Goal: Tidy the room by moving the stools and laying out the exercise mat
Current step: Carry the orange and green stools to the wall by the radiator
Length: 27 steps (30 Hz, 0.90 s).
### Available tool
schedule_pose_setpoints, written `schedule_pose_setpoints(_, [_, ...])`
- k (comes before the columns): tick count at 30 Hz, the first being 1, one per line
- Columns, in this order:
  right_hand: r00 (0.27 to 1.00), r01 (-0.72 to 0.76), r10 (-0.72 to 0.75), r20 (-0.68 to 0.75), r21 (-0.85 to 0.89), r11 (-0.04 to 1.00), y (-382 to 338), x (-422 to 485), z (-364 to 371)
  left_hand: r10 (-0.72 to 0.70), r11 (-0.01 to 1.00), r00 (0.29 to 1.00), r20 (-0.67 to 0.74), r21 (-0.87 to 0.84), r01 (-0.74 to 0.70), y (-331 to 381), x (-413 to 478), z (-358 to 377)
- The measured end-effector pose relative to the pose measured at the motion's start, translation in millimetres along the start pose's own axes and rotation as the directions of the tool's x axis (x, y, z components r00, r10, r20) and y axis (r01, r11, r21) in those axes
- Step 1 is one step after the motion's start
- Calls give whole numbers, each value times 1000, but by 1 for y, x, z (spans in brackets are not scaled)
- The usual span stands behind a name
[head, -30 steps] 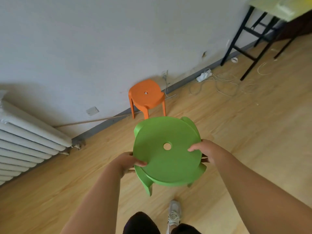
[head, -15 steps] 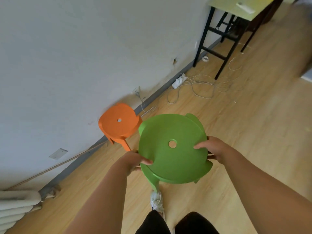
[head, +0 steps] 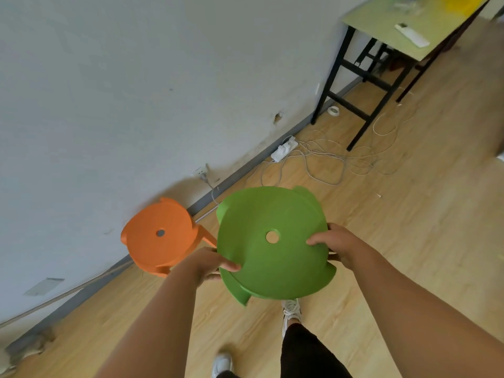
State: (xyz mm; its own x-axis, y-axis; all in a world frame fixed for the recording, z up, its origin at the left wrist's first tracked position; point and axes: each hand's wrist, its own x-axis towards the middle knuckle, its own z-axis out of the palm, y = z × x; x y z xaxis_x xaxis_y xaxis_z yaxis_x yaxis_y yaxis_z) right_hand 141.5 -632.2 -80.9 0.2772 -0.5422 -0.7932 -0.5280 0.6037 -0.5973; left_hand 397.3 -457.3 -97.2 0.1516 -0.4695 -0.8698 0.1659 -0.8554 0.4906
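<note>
I hold a green plastic stool (head: 272, 257) in the air in front of me, seat up, with a round hole in its middle. My left hand (head: 207, 261) grips the seat's left rim and my right hand (head: 336, 244) grips its right rim. An orange stool (head: 161, 236) of the same shape stands on the wooden floor against the white wall, just left of the green one. No exercise mat is in view.
A white power strip (head: 283, 150) and loose white cables (head: 327, 162) lie on the floor along the wall ahead. A black-legged table (head: 381, 25) with a pale green top stands at the upper right. My feet (head: 291, 312) are below the stool.
I have walked toward the wall with the green stool in both hands. The orange stool has come closer and now sits just left of the green one; the radiator has left the view.
</note>
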Motion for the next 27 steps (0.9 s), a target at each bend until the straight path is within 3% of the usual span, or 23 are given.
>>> schedule_pose_setpoints(11, [988,-64,102,118,-286,956,-110,133,-24,-116,949,987,-115,-305,76,57,64,16])
schedule_pose_setpoints(22, [975,-122,181,129,-368,922,-169,234,19,-153,859,977,-148,-508,58,83,143,-27])
schedule_pose_setpoints(27, [971,-126,196,140,-400,908,-183,296,48,-192,773,970,-151,-633,54,80,187,-47])
